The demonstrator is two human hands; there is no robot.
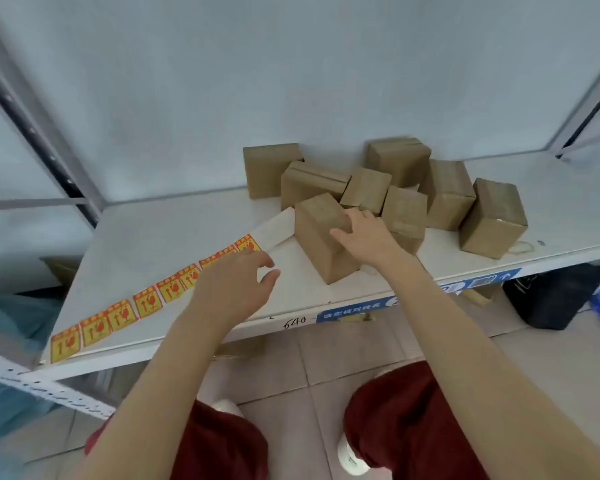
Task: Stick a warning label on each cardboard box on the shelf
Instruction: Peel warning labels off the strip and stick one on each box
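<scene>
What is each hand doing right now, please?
Left hand: open, over the label strip, holding nothing.
Right hand: grips the nearest cardboard box.

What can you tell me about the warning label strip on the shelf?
The label strip is long white backing paper lying flat and diagonal on the shelf, carrying a row of yellow stickers with red markings. Its bare far end reaches the nearest box; the left hand hovers over it, contact unclear.
</scene>
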